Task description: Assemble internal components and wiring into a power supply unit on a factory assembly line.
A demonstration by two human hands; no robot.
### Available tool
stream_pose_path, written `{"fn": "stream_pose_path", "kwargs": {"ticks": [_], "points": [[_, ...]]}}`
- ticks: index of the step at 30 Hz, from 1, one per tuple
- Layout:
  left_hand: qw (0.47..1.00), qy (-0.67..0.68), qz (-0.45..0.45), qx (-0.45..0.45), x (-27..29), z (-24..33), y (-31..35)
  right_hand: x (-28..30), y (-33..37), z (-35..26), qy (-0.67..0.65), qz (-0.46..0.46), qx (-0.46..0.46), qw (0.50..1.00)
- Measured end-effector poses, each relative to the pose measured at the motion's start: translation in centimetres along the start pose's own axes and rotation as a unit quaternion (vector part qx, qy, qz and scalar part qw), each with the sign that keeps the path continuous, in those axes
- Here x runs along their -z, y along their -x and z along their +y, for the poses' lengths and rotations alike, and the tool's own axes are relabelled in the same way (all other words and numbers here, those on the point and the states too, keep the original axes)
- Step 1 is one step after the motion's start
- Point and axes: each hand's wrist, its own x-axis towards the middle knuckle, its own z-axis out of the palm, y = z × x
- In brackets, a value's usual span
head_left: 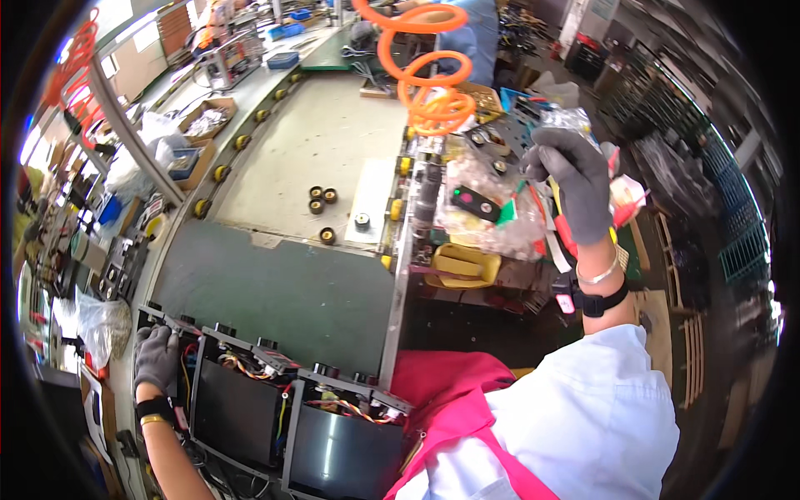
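Note:
My left hand (157, 360), in a grey glove, has its fingers bent over the edge of the leftmost black electronic unit, beside its panel. Two more black electronic units (237, 408) (343, 450) stand in a row to its right, with knobs along their front panels and coloured wires showing inside. Held out to the far right, my right hand (575, 179), also gloved, has its fingers curled together above a cluttered side bench. Whatever may be between those fingers is too small to make out. Below it lie clear plastic bags (521, 225) and a black device with coloured buttons (477, 203).
Several black knobs (317, 200) lie on the pale board (350, 125) beyond the dark green board (275, 283). A yellow bin (462, 265) sits at the side bench. An orange coiled hose (429, 71) hangs overhead. Rollers (397, 208) line the conveyor's edges.

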Motion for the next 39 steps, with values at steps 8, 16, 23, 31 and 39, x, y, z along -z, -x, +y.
{"fn": "stream_pose_path", "kwargs": {"ticks": [8, 16, 23, 31, 39], "points": [[0.999, -0.006, -0.013, 0.038, -1.5, -0.9, 5.1, 10.5, 0.4, 12.5, 0.570, -0.001, -0.109, 0.814], [0.997, 0.048, 0.012, 0.065, 0.1, 1.4, 13.2, 18.7, 3.5, 21.8, 0.670, -0.239, -0.295, 0.638], [0.983, 0.059, 0.173, 0.020, -0.4, 4.9, 17.1, 17.4, 5.4, 23.9, 0.710, -0.184, -0.272, 0.622], [0.983, 0.089, 0.153, 0.047, 0.5, 6.2, 15.9, 9.6, 1.2, 2.7, 0.473, -0.196, -0.081, 0.855], [0.948, 0.077, 0.055, 0.303, -0.5, 2.3, 15.0, -16.1, -2.6, -7.5, -0.116, -0.162, 0.223, 0.954]]}}
